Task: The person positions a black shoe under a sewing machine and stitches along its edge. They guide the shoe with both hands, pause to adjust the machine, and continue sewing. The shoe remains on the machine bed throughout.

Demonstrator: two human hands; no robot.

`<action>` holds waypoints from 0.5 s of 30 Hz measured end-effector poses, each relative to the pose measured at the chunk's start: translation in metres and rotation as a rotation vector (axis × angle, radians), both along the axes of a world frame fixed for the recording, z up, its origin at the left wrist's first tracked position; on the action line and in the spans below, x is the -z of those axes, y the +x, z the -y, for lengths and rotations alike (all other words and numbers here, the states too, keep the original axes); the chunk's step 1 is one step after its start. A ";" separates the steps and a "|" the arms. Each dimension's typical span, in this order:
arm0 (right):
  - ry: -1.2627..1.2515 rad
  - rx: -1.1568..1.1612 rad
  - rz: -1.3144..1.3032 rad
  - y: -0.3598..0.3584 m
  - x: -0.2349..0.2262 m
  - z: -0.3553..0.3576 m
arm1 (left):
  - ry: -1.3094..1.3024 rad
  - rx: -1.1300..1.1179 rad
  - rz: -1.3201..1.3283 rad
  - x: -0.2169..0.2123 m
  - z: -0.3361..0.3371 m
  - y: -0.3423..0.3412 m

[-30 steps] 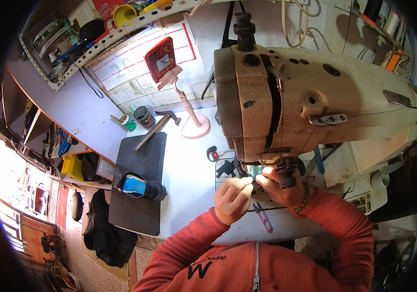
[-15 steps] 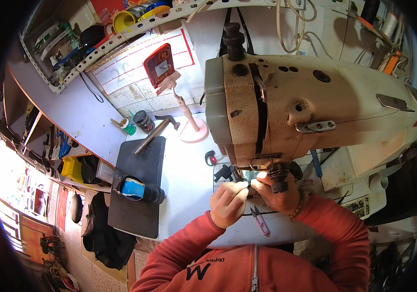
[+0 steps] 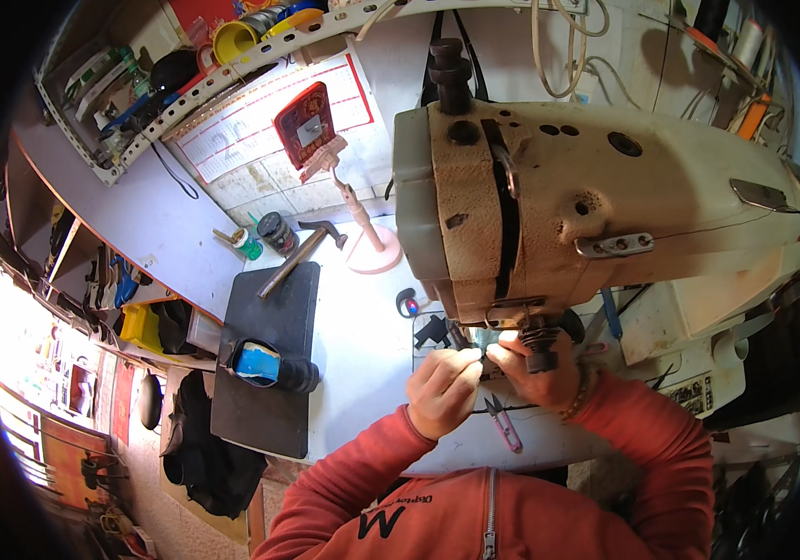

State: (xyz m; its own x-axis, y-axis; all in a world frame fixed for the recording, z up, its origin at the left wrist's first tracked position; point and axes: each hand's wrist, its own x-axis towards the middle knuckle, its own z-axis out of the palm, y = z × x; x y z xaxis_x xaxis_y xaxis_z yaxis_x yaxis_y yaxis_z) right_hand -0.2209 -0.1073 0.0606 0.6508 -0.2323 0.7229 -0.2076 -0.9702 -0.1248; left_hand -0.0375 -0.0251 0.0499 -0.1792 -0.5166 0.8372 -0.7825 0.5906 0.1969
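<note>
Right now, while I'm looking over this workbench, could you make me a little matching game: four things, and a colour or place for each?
Things:
1. Left hand
2. Hammer
3. Sewing machine
4. Small snips

Clues:
A. Has its handle end over the black board
B. Lies on the white tabletop, showing pink handles
C. Comes out of a red sleeve, just left of the right hand
D. Big, beige and off-white, looming over the bench's right side

Right pairs: 1-C, 2-A, 3-D, 4-B
</note>
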 end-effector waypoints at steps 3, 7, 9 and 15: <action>0.008 0.008 0.048 0.000 0.001 0.000 | -0.012 0.006 -0.001 0.000 0.001 0.000; 0.096 -0.001 0.010 0.001 0.002 -0.001 | -0.049 0.022 0.005 -0.001 0.003 0.000; 0.112 0.010 0.011 0.001 0.001 -0.002 | -0.045 0.020 -0.003 -0.002 0.003 0.000; 0.032 0.040 0.025 0.002 -0.001 -0.004 | -0.043 0.011 0.006 -0.002 0.003 0.000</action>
